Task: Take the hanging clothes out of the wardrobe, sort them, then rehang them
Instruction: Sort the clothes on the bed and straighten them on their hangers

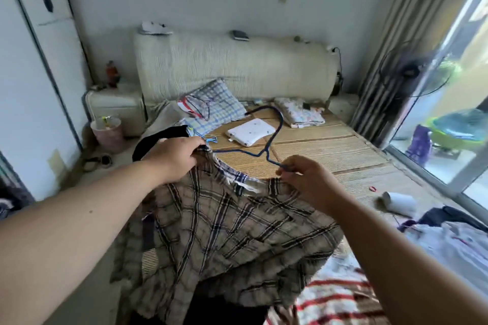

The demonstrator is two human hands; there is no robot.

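Plaid shirt (pixel 224 224) — held up over the near end of the bed (pixel 330 155), its collar stretched between both hands.

Left hand (pixel 174 158): grip closed round the collar's left side.

Right hand (pixel 309 179): grip pinched on one end of the blue wire hanger (pixel 274 137), right at the collar's right side. The hook is pointed toward the headboard (pixel 232 66).

Beyond the hanger, a checked pillow (pixel 214 108), a flat white pad (pixel 250 130) and a folded floral cloth (pixel 298 113) are laid on the mat. A white tube (pixel 398 202) is laid further right, near a heap of clothes (pixel 449 232). A red-striped garment (pixel 335 298) is spread under the shirt's right hem.

Container: pink bin (pixel 107 133) — set on the floor beside the nightstand (pixel 116 108), its contents too blurred to be told.

Edges: wardrobe door (pixel 31 60) at the left; fan (pixel 414 71) and curtain (pixel 396 34) at the right. Bare mat is seen between the pad and the shirt.
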